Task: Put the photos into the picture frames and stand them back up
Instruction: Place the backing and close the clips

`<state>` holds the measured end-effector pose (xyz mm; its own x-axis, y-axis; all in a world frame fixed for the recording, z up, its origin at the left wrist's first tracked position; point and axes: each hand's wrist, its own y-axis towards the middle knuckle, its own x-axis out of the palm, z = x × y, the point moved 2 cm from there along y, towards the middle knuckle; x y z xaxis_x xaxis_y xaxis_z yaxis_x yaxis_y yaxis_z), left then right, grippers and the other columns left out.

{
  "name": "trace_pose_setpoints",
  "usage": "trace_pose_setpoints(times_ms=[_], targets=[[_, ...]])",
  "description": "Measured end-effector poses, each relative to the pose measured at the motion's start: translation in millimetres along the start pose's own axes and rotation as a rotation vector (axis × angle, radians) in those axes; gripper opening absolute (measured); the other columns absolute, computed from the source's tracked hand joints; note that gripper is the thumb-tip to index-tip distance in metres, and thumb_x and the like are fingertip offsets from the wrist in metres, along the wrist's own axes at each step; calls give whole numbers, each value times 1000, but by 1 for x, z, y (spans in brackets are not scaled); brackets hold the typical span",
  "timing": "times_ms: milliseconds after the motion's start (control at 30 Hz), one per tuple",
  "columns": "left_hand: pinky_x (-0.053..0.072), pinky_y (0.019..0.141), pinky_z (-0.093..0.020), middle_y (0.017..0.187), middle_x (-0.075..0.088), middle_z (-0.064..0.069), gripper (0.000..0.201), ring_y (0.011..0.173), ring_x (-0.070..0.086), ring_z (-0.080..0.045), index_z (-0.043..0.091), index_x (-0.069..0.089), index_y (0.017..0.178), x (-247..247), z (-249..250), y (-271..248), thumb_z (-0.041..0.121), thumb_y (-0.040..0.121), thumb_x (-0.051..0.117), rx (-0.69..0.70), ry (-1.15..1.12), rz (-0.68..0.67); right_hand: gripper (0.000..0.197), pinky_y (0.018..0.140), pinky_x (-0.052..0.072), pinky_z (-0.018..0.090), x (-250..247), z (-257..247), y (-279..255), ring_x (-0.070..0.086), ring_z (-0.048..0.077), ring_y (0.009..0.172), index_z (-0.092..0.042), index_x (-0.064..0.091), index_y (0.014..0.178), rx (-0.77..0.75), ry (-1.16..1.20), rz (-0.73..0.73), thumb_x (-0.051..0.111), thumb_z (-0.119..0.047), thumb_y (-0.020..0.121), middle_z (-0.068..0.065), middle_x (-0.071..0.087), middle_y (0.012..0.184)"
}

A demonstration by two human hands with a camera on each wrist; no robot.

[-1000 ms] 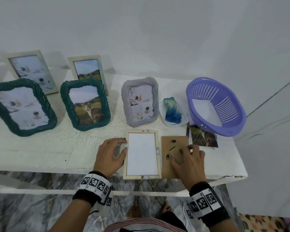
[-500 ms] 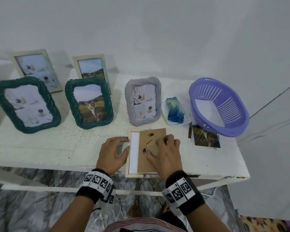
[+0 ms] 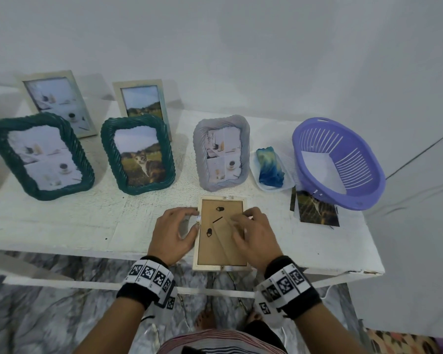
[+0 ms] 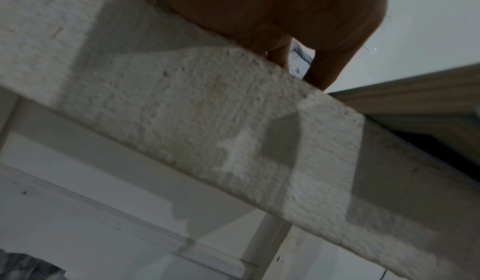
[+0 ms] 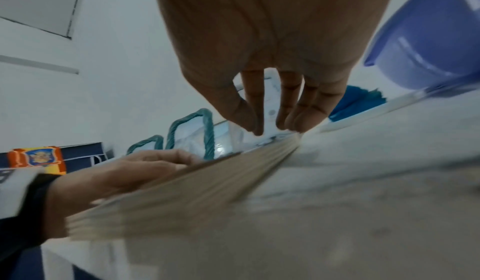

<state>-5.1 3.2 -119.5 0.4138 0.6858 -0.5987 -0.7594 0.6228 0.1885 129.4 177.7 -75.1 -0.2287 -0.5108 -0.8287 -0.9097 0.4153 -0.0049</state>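
White bench (image 3: pixel 62 221) fills the scene, textured top, its front edge close to the person. On its right end sits the purple basket (image 3: pixel 363 180), slotted wall, tipped a little toward the bench's middle. Across the back, two pale frames (image 3: pixel 59 103) stand upright with pictures inside. In front of those, two green woven frames (image 3: pixel 41 155), both upright, both filled, one showing a cat. Next along, a grey woven frame (image 3: pixel 221 152), standing, filled as well.

Down at the near edge: the wooden frame (image 3: pixel 221 235) lies face down and flat, its near end jutting a little past the bench's edge. The brown backing board (image 3: pixel 220 213) sits inside the frame's recess, with its fold-out stand and two black turn clips showing. Loose photos (image 3: pixel 317 210) lie just beside the basket, partly tucked under it.

Right hand (image 3: pixel 253 237) is on the board, fingers straight, tips pressing along the frame's right edge. Left hand (image 3: pixel 173 235) rests on the bench against the frame's left rail, fingers loosely curled, tips touching it.

Smallest: a white dish (image 3: pixel 289 183) with a blue-green cloth (image 3: pixel 269 164), between grey frame and basket.
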Motion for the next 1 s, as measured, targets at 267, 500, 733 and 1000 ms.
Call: trace_pose_setpoints(times_ms=[267, 500, 733, 1000], targets=[[42, 98, -39, 117, 63, 20, 36, 113, 50, -6, 30, 66, 111, 0, 0, 1, 46, 82, 53, 8, 4, 2, 21, 72, 34, 7, -26, 41, 15, 50, 10, 87, -25, 68, 106, -122, 52, -198, 65, -18, 87, -8, 53, 105], [41, 96, -36, 116, 63, 20, 36, 114, 51, -7, 30, 66, 111, 0, -1, 2, 45, 81, 53, 18, 16, 3, 17, 75, 38, 15, -36, 44, 37, 48, -3, 81, -34, 62, 93, -100, 133, -441, 70, -22, 84, -7, 50, 96], [41, 94, -30, 116, 65, 15, 36, 112, 52, -6, 26, 66, 111, 1, -1, 1, 43, 81, 54, 26, 17, 12, 12, 66, 34, 16, -30, 34, 54, 45, 0, 72, -24, 57, 85, -121, 33, -511, 69, -26, 86, -12, 49, 81], [49, 95, -46, 119, 65, 17, 31, 115, 55, -7, 27, 70, 112, 3, -4, 0, 40, 87, 57, 92, 22, 21, 14, 68, 34, 19, -25, 38, 49, 45, 3, 72, -29, 57, 84, -121, 88, -446, 70, -28, 84, -6, 49, 82]])
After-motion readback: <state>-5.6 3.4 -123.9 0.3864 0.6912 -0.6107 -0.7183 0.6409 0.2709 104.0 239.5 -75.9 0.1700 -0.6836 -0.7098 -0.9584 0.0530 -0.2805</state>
